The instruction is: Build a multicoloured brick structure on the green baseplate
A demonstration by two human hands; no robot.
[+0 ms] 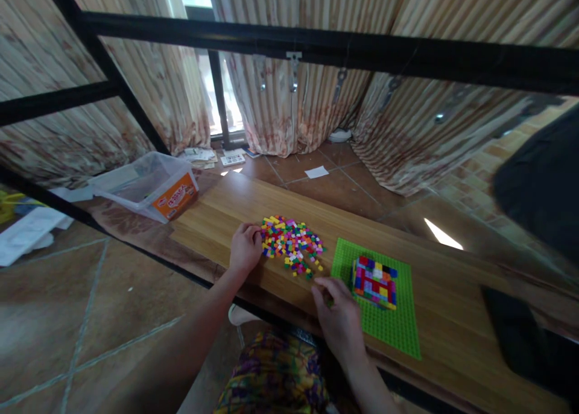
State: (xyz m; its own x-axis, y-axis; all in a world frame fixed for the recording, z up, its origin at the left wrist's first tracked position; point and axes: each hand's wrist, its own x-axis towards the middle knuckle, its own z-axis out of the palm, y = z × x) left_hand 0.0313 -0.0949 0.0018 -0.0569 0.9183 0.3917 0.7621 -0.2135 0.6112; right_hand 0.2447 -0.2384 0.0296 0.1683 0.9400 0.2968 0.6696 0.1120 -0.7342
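Brick build (374, 283) boxy, multicoloured (much red); left hand (245, 246), right hand (341, 317): fingers' grip unclear.

A hand could pass along the far edge of the table (452, 302), behind the small toy bricks (292, 242). Between them and the green baseplate (393, 332) is a narrow strip, its near end occupied by the right hand (341, 320). The left hand (245, 245) blocks their left side. The brick block (375, 281) rises from the baseplate; further right, bare wood reaches the black flat object (511, 323).
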